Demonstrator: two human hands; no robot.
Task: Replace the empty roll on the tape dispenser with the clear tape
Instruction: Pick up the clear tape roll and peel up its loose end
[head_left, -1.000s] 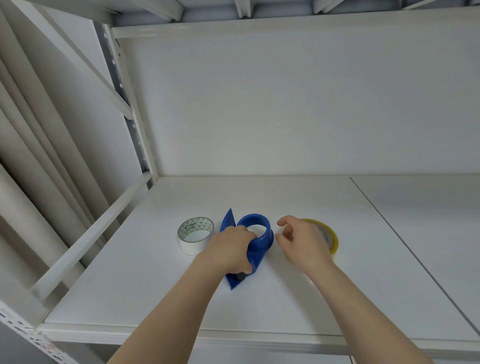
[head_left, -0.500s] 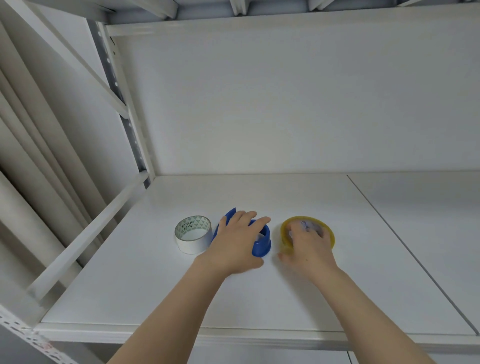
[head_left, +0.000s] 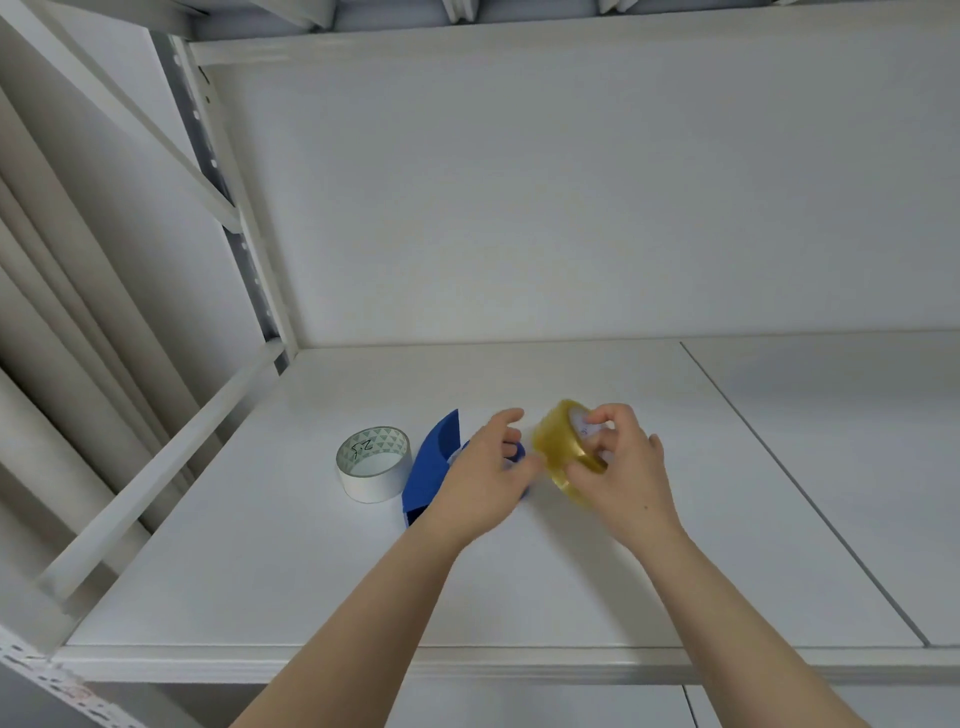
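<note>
The blue tape dispenser (head_left: 434, 465) lies on the white shelf (head_left: 519, 571), mostly covered by my left hand (head_left: 480, 475), which rests on its round hub with fingers spread; whether it grips the dispenser I cannot tell. My right hand (head_left: 623, 467) holds the clear, yellowish tape roll (head_left: 558, 441) lifted off the shelf and tilted on edge, just right of the dispenser. Fingers reach into the roll's core. The dispenser's hub and any roll on it are hidden under my left hand.
A white tape roll with a green-patterned core (head_left: 371, 465) stands just left of the dispenser, touching or nearly touching it. A shelf upright and crossbar (head_left: 156, 478) run along the left. A seam (head_left: 800, 493) divides the shelf board on the right.
My right hand has picked the clear tape up from the shelf and tipped it on edge toward the dispenser. My left hand stays on the dispenser, which now lies with its pointed end up-left.
</note>
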